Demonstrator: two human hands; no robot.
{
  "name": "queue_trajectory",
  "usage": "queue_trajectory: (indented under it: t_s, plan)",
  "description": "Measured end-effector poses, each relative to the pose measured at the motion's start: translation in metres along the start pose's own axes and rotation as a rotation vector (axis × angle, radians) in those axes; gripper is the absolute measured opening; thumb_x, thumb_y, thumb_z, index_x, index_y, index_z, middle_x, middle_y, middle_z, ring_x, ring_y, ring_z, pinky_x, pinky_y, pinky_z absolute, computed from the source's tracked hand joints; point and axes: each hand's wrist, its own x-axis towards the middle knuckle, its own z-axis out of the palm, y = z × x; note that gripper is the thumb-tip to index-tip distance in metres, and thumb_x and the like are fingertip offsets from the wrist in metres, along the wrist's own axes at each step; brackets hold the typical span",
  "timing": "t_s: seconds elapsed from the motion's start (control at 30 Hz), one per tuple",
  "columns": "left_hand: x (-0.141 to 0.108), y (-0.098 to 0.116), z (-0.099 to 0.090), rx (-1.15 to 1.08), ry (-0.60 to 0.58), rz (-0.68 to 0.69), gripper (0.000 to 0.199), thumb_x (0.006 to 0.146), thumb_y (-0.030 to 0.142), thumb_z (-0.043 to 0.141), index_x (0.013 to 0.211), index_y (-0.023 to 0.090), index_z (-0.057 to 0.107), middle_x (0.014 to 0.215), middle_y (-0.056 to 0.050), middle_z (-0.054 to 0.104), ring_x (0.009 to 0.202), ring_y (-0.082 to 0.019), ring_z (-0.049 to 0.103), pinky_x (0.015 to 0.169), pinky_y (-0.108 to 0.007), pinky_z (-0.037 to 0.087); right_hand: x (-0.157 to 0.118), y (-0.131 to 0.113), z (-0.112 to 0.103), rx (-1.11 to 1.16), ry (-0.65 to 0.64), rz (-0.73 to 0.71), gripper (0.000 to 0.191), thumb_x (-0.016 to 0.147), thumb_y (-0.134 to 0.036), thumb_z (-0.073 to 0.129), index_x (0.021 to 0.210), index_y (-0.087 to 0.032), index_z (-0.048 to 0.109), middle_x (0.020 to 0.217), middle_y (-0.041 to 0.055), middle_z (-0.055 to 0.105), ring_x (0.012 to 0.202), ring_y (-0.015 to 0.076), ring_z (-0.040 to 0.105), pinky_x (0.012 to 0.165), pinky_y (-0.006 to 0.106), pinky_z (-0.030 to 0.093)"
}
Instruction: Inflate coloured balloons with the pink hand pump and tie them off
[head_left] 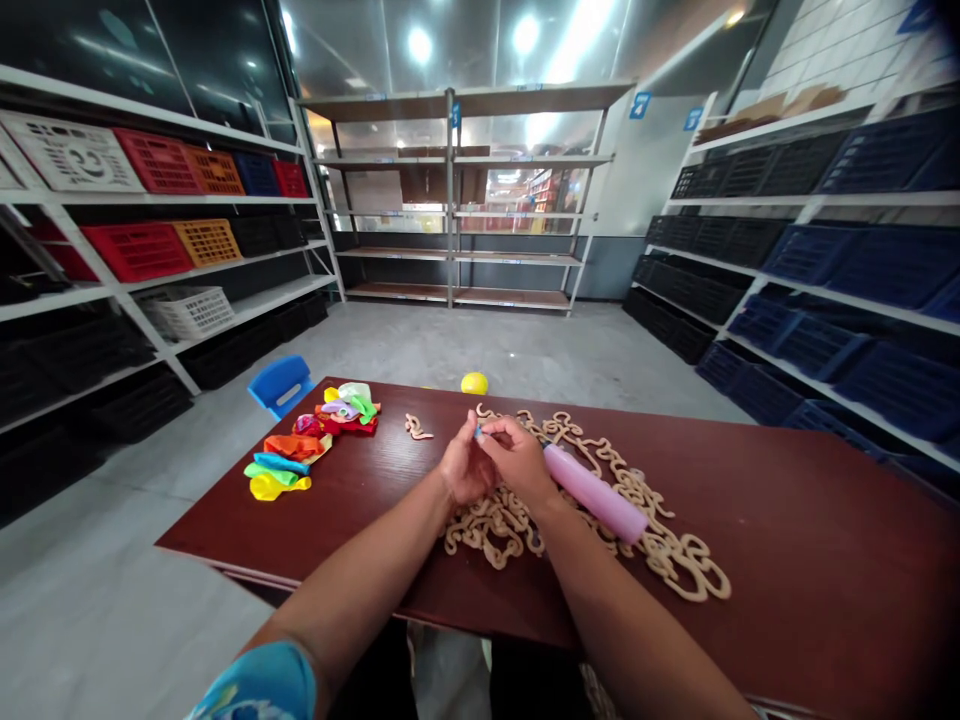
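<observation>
My left hand [466,468] and my right hand [519,458] meet above the table, fingertips together. A small blue piece [478,431] shows between the left thumb and the pinching right fingers; most of it is hidden, and its kind is unclear. Under and around both hands lies a tangle of tan, curly, tube-like strips [495,530], possibly uninflated long balloons. A pink cylinder [596,493] rests on them, just right of my right hand. A few tan strips [417,428] lie apart, left of my hands.
Flat coloured balloons [281,465] lie on the left of the dark red table [787,520]. A blue chair [280,385] stands beyond its left corner. Past the far edge is a yellow ball-like thing [474,383]. Racks with crates [139,250] line both sides; another rack [450,200] stands behind.
</observation>
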Motion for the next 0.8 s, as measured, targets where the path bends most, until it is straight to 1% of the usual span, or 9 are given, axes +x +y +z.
queue_trajectory:
  t_s: [0.1, 0.17, 0.27, 0.33, 0.43, 0.5, 0.57, 0.67, 0.8]
  plan:
    - [0.010, 0.013, -0.003, -0.023, 0.053, 0.230, 0.029, 0.082, 0.035, 0.049, 0.094, 0.012, 0.060, 0.093, -0.011, 0.062, 0.086, -0.020, 0.059, 0.077, -0.033, 0.045, 0.002, -0.004, -0.007, -0.028, -0.064, 0.021, 0.020, 0.074, -0.035, 0.055, 0.087, -0.020, 0.057, 0.090, 0.0021, 0.063, 0.078, 0.0143, 0.060, 0.074, 0.030, 0.047]
    - [0.015, 0.031, -0.008, -0.047, 0.120, 0.385, 0.019, 0.084, 0.026, 0.048, 0.089, 0.012, 0.059, 0.090, -0.010, 0.062, 0.083, -0.018, 0.059, 0.074, -0.031, 0.046, 0.006, -0.006, -0.020, -0.159, -0.053, 0.043, 0.024, 0.074, -0.038, 0.054, 0.090, -0.020, 0.056, 0.089, 0.0016, 0.062, 0.072, 0.0136, 0.059, 0.069, 0.029, 0.047]
    - [0.018, 0.063, -0.021, -0.053, 0.200, 0.529, 0.015, 0.085, 0.023, 0.046, 0.082, 0.012, 0.056, 0.070, -0.004, 0.056, 0.062, -0.011, 0.055, 0.058, -0.024, 0.044, 0.014, -0.007, -0.052, -0.577, 0.059, 0.075, 0.025, 0.073, -0.038, 0.054, 0.090, -0.020, 0.057, 0.091, 0.0032, 0.061, 0.076, 0.0151, 0.057, 0.071, 0.029, 0.044]
    - [0.017, 0.081, -0.034, -0.024, 0.195, 0.593, 0.014, 0.084, 0.024, 0.048, 0.083, 0.012, 0.056, 0.056, 0.002, 0.045, 0.046, -0.006, 0.042, 0.046, -0.019, 0.037, 0.017, -0.006, -0.073, -0.899, 0.070, 0.169, 0.027, 0.067, -0.037, 0.060, 0.088, -0.019, 0.058, 0.093, 0.0062, 0.060, 0.085, 0.0192, 0.056, 0.074, 0.031, 0.041]
    - [0.012, 0.095, -0.056, 0.005, 0.179, 0.628, 0.015, 0.082, 0.027, 0.051, 0.086, 0.014, 0.055, 0.050, 0.006, 0.030, 0.040, -0.005, 0.029, 0.039, -0.018, 0.028, 0.016, -0.003, -0.096, -1.119, -0.141, 0.416, 0.042, 0.054, -0.043, 0.069, 0.088, -0.019, 0.058, 0.096, 0.0093, 0.060, 0.084, 0.0229, 0.057, 0.067, 0.030, 0.039]
    - [0.009, 0.097, -0.068, 0.008, 0.167, 0.632, 0.014, 0.081, 0.027, 0.053, 0.089, 0.015, 0.055, 0.051, 0.006, 0.029, 0.041, -0.005, 0.030, 0.041, -0.018, 0.028, 0.014, 0.000, -0.104, -1.136, -0.289, 0.539, 0.049, 0.049, -0.043, 0.072, 0.090, -0.020, 0.058, 0.094, 0.0084, 0.062, 0.080, 0.0229, 0.058, 0.063, 0.029, 0.038]
    - [0.006, 0.098, -0.077, 0.005, 0.136, 0.642, 0.015, 0.079, 0.025, 0.055, 0.092, 0.016, 0.054, 0.054, 0.006, 0.031, 0.044, -0.005, 0.032, 0.043, -0.018, 0.030, 0.012, 0.001, -0.107, -1.136, -0.369, 0.585, 0.052, 0.047, -0.041, 0.073, 0.092, -0.021, 0.057, 0.090, 0.0068, 0.063, 0.078, 0.0227, 0.058, 0.061, 0.028, 0.038]
    - [0.003, 0.100, -0.084, -0.022, 0.098, 0.671, 0.016, 0.078, 0.020, 0.055, 0.094, 0.018, 0.054, 0.058, 0.005, 0.036, 0.047, -0.006, 0.036, 0.047, -0.019, 0.033, 0.012, -0.002, -0.103, -1.178, -0.324, 0.507, 0.047, 0.053, -0.041, 0.070, 0.093, -0.021, 0.057, 0.088, 0.0068, 0.063, 0.078, 0.0230, 0.058, 0.061, 0.029, 0.037]
    - [0.002, 0.103, -0.085, -0.085, 0.103, 0.700, 0.013, 0.080, 0.015, 0.052, 0.093, 0.018, 0.054, 0.064, 0.003, 0.042, 0.052, -0.006, 0.041, 0.053, -0.020, 0.038, 0.012, -0.014, -0.082, -1.105, -0.166, 0.096, 0.043, 0.067, -0.038, 0.059, 0.106, -0.021, 0.052, 0.098, 0.0072, 0.058, 0.088, 0.0216, 0.054, 0.071, 0.030, 0.039]
